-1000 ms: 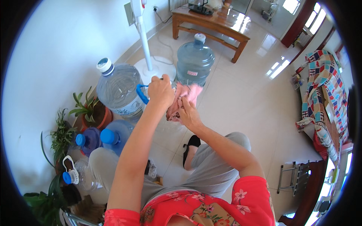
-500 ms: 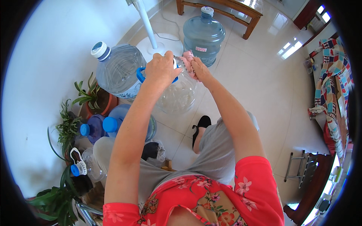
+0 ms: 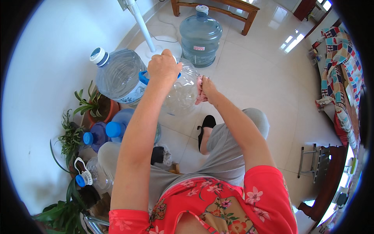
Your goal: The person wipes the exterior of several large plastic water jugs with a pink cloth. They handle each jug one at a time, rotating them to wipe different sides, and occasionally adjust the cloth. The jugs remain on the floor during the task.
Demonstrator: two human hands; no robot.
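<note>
A clear plastic water jug (image 3: 181,93) stands in front of me. My left hand (image 3: 164,66) is closed round its blue carry handle (image 3: 143,77) near the neck, and the hand hides most of the jug's top. Against the jug's right side, my right hand (image 3: 209,89) presses a crumpled pink cloth (image 3: 201,90) gripped in its fingers. Just left of the jug leans a large bluish water bottle (image 3: 120,76) with a white and blue cap. A second big water bottle (image 3: 200,37), blue-tinted, stands upright beyond my hands.
A white pole stand (image 3: 141,24) rises behind the jug. At left are a potted plant (image 3: 104,106), blue-capped bottles (image 3: 116,128), a small bottle with a white handle (image 3: 95,175) and more greenery (image 3: 58,214). A wooden bench (image 3: 249,21) stands far off; a folding metal frame (image 3: 308,162) lies right.
My right hand has slid the pink cloth down the jug's right side, from near its neck to its middle. The view has shifted slightly; my left hand keeps its grip.
</note>
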